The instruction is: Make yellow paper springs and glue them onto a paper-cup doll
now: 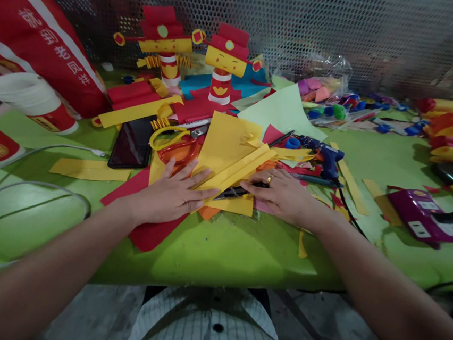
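From my feed, I have both bare forearms angled inward, the left forearm from the lower left and the right forearm from the lower right. My left hand lies palm down, its fingers fanned apart, aimed forward and to the right. My right hand comes in from the other side, back upward, its fingers closer together, lightly bent and pointing left. The hands sit near each other without touching. I can't make out the right fingertips clearly.
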The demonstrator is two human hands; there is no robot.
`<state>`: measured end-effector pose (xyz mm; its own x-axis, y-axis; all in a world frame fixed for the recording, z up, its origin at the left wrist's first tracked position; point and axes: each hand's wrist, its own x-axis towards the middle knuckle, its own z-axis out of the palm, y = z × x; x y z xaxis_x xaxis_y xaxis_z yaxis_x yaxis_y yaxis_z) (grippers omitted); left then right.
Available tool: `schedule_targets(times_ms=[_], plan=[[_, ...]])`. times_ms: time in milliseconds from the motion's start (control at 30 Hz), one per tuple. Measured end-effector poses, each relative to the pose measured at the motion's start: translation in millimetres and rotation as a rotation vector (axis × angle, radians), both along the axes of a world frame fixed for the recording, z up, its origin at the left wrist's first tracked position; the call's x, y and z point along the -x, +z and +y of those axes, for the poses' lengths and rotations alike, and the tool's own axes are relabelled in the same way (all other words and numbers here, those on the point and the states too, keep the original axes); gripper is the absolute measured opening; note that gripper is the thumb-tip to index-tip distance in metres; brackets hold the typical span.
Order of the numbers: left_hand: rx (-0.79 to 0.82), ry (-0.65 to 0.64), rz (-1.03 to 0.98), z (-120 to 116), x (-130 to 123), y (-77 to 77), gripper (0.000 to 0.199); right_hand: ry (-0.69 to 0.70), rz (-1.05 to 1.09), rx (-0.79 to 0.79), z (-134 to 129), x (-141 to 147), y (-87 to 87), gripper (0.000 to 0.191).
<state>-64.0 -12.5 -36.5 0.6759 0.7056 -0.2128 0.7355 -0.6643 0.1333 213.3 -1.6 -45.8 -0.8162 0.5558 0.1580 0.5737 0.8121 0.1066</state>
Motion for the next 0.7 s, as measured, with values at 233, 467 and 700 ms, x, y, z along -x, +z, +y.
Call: schedule_targets(times_ms=[233,467,700], plan=[[0.083,-0.037,0.030,-1.1,5.3,12.0,0.045,0.010,0.017,0.027,0.5,-2.2,1.2,0.037],[-0.018,-0.015,0.028,1.8,0.8,2.8,0.049,-0.023,0.048,-0.009,4.9,-5.0,-2.5,0.037],[-0.020,0.049,-0.007,5.9,-9.4,1.5,0.050,-0.129,0.061,-0.005,10.5,-6.4,-6.5,0.040]])
